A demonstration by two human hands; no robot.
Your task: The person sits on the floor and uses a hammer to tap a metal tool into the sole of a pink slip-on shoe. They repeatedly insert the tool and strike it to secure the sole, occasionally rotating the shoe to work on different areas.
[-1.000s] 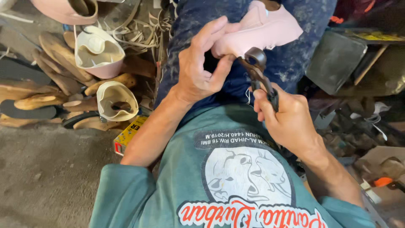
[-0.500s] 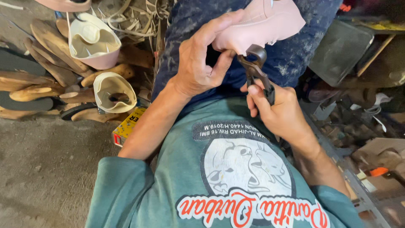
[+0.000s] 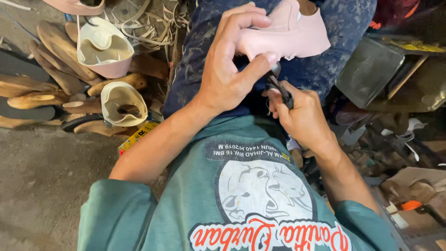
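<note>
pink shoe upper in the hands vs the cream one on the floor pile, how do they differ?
The pink shoe upper is held up over the lap by the left hand, with the right hand working a dark tool at its edge; the cream shoe upper lies untouched among wooden soles. Pink shows its outer side; cream faces opening-up, showing its hollow inside. Both are unfinished, without outer soles.

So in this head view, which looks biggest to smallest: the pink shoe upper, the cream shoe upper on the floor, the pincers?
1. Pink shoe upper, though it is nearer the camera.
2. Cream shoe upper.
3. Pincers, mostly hidden in the right hand, so unsure.
</note>
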